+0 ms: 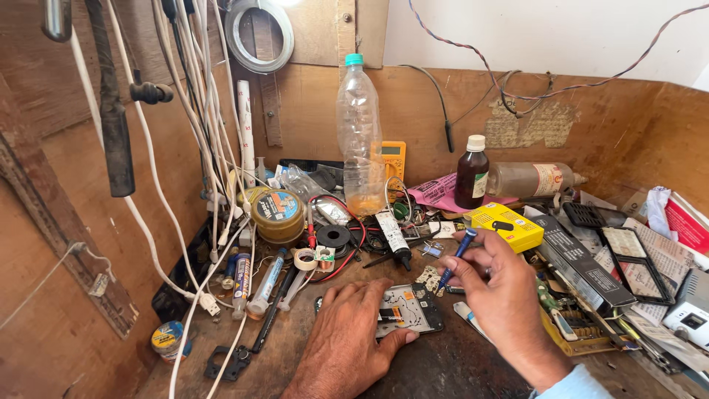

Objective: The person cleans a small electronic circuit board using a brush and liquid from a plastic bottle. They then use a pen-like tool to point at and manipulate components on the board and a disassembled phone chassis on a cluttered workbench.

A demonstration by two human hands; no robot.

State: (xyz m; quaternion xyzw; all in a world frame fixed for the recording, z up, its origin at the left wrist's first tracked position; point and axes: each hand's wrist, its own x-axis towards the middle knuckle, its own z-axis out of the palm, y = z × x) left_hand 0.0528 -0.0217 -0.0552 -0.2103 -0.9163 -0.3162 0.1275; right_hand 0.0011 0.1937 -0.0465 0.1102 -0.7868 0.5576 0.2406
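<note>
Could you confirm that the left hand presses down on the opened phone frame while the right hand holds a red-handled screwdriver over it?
Not quite: the head view shows the screwdriver in the right hand has a blue handle, not a red one. The rest holds: the left hand presses down on the opened phone frame, and the screwdriver's tip points at it.

Two hands [347, 340], one screwdriver [456, 260], three bottles [360, 133]

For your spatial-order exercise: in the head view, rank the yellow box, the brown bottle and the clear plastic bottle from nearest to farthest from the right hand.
1. Yellow box, just above the right hand.
2. Brown bottle, farther back.
3. Clear plastic bottle, back and leftward.
</note>
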